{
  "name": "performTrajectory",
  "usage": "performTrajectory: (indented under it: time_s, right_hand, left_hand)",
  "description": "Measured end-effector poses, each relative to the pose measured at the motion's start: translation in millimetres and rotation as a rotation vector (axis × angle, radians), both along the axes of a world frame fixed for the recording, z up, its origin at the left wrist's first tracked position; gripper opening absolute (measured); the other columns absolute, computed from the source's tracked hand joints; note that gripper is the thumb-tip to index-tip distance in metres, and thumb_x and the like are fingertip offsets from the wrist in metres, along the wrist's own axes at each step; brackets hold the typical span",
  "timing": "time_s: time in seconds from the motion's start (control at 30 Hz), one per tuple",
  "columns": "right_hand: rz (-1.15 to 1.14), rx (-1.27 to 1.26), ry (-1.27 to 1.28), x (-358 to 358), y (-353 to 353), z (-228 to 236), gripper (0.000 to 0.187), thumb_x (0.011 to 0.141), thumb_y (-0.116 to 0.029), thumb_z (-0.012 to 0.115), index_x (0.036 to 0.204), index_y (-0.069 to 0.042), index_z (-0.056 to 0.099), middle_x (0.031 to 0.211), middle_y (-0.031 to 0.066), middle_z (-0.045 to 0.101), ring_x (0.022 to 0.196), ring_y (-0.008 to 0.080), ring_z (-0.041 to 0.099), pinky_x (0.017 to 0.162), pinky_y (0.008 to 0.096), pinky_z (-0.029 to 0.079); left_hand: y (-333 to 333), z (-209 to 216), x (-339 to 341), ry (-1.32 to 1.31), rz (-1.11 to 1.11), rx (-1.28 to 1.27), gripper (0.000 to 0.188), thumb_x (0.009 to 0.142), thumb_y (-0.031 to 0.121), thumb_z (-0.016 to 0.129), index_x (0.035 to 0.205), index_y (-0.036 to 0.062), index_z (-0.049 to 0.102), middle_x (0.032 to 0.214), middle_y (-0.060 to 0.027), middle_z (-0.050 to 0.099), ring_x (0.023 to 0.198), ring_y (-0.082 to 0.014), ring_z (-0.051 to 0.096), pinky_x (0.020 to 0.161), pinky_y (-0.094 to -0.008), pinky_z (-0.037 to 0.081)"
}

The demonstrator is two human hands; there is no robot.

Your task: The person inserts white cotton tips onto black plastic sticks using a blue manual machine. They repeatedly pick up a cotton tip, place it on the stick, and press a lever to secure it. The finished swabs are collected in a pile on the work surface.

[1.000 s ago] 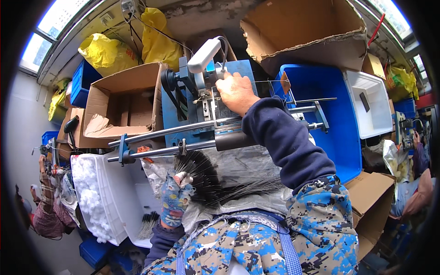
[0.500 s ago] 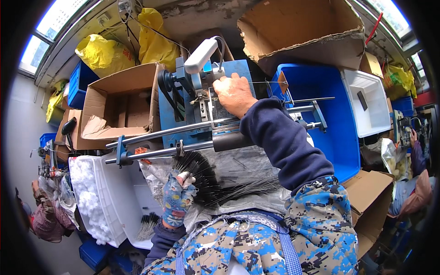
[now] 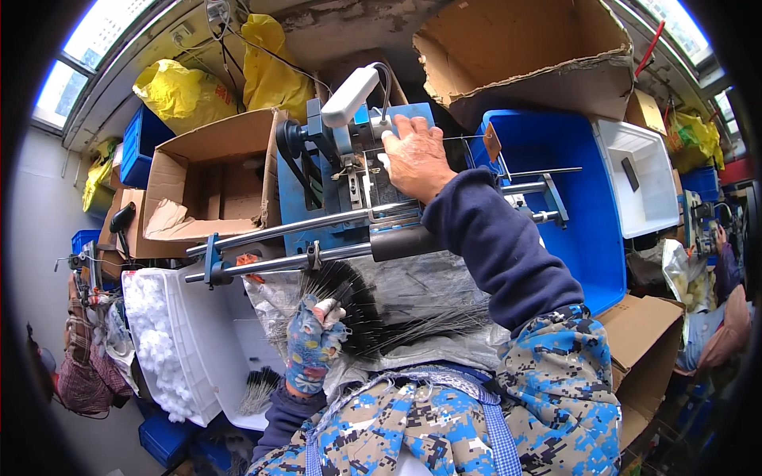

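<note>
My left hand [image 3: 313,347], in a blue patterned glove, is closed at the edge of a bundle of thin wire brushes with black bristles [image 3: 355,305]. The brushes lie across my lap, their pale wires fanning right. Light wrapping shows at the gloved fingertips. My bare right hand [image 3: 417,159] rests over the plate of a blue bench machine [image 3: 298,186], fingers stretched forward and thumb apart with a white covering. A thin wire runs from near this hand to a brown tab [image 3: 492,141] on the right. What lies under the palm is hidden.
Two steel rods [image 3: 294,230] cross before me. A cardboard box [image 3: 210,178] stands left, a blue bin [image 3: 556,206] right with a white tray [image 3: 639,178] beside it. White fluffy pieces [image 3: 155,349] fill a white tub at lower left. Other people work at both sides.
My right hand has shifted slightly right, its curled fingers straightening over the plate. My left hand stays at the black brushes. The person at far left has raised an arm.
</note>
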State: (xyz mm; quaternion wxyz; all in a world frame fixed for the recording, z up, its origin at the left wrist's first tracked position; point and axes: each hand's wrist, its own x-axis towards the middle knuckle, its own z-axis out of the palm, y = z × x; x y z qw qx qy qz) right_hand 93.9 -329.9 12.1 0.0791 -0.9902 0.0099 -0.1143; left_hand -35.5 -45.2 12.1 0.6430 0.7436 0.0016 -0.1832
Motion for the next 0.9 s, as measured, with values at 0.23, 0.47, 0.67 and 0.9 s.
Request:
performTrajectory:
  time_s: [0.23, 0.47, 0.67, 0.9]
  right_hand:
    - [0.003, 0.083, 0.045, -47.0, -2.0, 13.6, 0.060, 0.074, -0.032, 0.068, 0.118, 0.004, 0.049, 0.117, 0.0156, 0.037, 0.105, 0.0307, 0.041, 0.081, 0.0430, 0.040]
    - [-0.016, 0.210, 0.068, -37.5, 20.3, 5.4, 0.061, 0.077, -0.031, 0.065, 0.120, 0.007, 0.043, 0.106, 0.0176, 0.041, 0.095, 0.0314, 0.052, 0.076, 0.0373, 0.048]
    - [0.045, 0.237, 0.008, -23.8, 56.6, 1.3, 0.064, 0.077, -0.033, 0.063, 0.119, 0.011, 0.042, 0.099, 0.0205, 0.051, 0.084, 0.0310, 0.057, 0.073, 0.0352, 0.049]
    - [0.106, 0.149, 0.082, -34.5, 24.2, 6.5, 0.059, 0.078, -0.027, 0.063, 0.117, 0.011, 0.042, 0.101, 0.0215, 0.049, 0.085, 0.0321, 0.056, 0.074, 0.0367, 0.048]
  left_hand:
    - [0.4, -5.2, 0.2, -0.090, -0.109, 0.089, 0.020, 0.086, 0.009, 0.054, 0.104, 0.0004, 0.056, 0.085, -0.0116, 0.064, 0.064, -0.0123, 0.058, 0.052, -0.0224, 0.045]
    - [-2.6, 1.6, -2.6, 0.149, 0.006, -0.014, 0.025, 0.082, 0.007, 0.056, 0.106, -0.0004, 0.056, 0.087, -0.0115, 0.064, 0.069, -0.0165, 0.063, 0.055, -0.0248, 0.048]
    - [0.4, 14.2, 0.5, -0.448, -0.319, 0.388, 0.030, 0.075, 0.001, 0.059, 0.106, -0.0003, 0.056, 0.084, -0.0130, 0.063, 0.074, -0.0220, 0.065, 0.059, -0.0275, 0.050]
    - [8.0, 5.9, -2.7, -0.274, -0.137, 0.179, 0.025, 0.081, 0.005, 0.056, 0.106, 0.0010, 0.056, 0.083, -0.0110, 0.064, 0.065, -0.0159, 0.061, 0.052, -0.0244, 0.047]
